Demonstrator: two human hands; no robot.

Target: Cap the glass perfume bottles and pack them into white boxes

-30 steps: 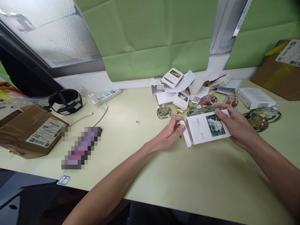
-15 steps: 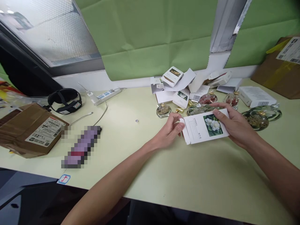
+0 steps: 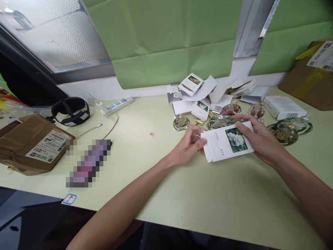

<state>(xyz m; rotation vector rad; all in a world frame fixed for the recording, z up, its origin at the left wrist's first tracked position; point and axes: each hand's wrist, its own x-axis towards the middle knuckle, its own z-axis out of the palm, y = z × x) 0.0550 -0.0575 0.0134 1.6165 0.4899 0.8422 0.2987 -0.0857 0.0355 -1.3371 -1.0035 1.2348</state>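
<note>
A white cardboard box [image 3: 218, 146] with a picture of a white flower is held above the table, its printed face up. My left hand [image 3: 191, 143] pinches the left end, thumb on the end edge. At the other end, my right hand [image 3: 260, 140] grips the box with the thumb on top and fingers behind. Just beyond lie glass perfume bottles: a small one [image 3: 181, 122] left of the box, a red-tinted one [image 3: 231, 109] behind it, and a dark-patterned one [image 3: 283, 133] beside my right hand. Whether the box holds anything is hidden.
Opened white boxes [image 3: 192, 84] pile up against the wall, with another white box [image 3: 285, 107] to their right. Cardboard cartons stand at the left [image 3: 36, 146] and far right [image 3: 309, 78]. A black headset [image 3: 70, 111], a power strip [image 3: 118, 106] and a blurred-out purple object [image 3: 90, 163] occupy the left side.
The flap at the box's left end has folded in under my left thumb. The right hand keeps its hold, and the box has barely moved.
</note>
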